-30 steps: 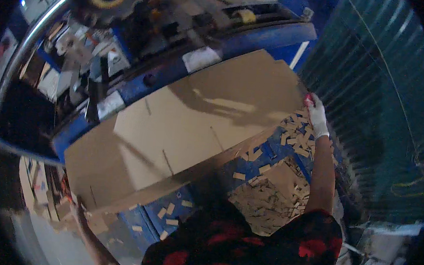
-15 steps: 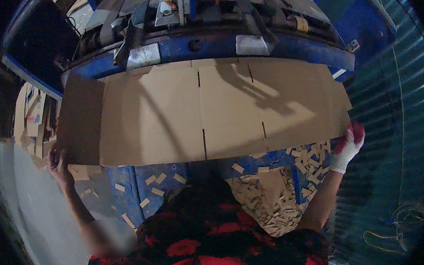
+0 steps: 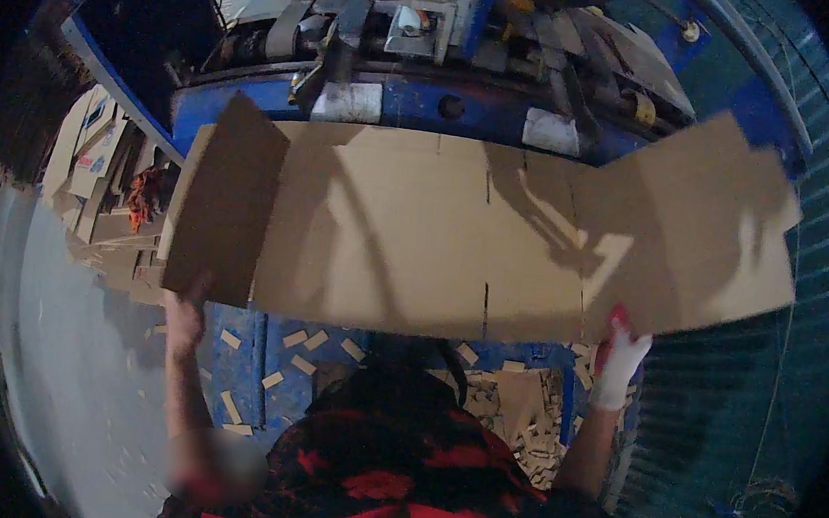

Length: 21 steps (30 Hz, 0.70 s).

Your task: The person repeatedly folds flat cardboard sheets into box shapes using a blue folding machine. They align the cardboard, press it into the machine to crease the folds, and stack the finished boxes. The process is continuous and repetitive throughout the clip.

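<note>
A long, creased and slotted cardboard box blank (image 3: 417, 230) stretches across the view in front of me, with its left panel folded up and its right part bent upward. My bare left hand (image 3: 184, 317) grips it at the lower left corner, fingers partly behind the panel. On the lower edge, right of the middle, my right hand (image 3: 624, 358) in a white and red glove closes on the board. Dark shadows fall across the blank.
A blue machine (image 3: 412, 105) with rollers and belts stands just beyond the blank. Stacked cardboard (image 3: 100, 171) lies at the left. Below, small cardboard offcuts (image 3: 537, 439) are scattered and heaped. A green corrugated wall (image 3: 715, 400) closes off the right side.
The right end of the blank has bent upward, and my right hand has moved left along its lower edge. In the picture, my left hand and the machine have shifted right.
</note>
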Available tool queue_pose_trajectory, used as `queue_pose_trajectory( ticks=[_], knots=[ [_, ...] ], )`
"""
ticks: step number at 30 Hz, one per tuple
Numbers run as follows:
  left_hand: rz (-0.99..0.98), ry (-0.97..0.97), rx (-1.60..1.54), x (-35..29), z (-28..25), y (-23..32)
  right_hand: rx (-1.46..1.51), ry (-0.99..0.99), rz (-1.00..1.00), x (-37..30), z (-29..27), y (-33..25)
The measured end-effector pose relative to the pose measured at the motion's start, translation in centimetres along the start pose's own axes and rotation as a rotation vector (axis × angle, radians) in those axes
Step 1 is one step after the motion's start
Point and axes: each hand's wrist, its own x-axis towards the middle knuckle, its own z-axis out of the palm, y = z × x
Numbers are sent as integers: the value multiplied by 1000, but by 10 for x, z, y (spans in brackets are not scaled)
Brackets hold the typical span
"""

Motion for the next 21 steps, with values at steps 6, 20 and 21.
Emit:
queue_pose_trajectory(
  ticks=[6,20,21],
  knots=[
    [656,-152,426,-20,90,16,-1338,-954,-426,-61,51,-28],
    [800,-135,491,135,177,70,-1489,-777,-1047,116,133,39],
    [819,-133,535,146,184,69,-1459,-748,-1100,128,138,47]
  ],
)
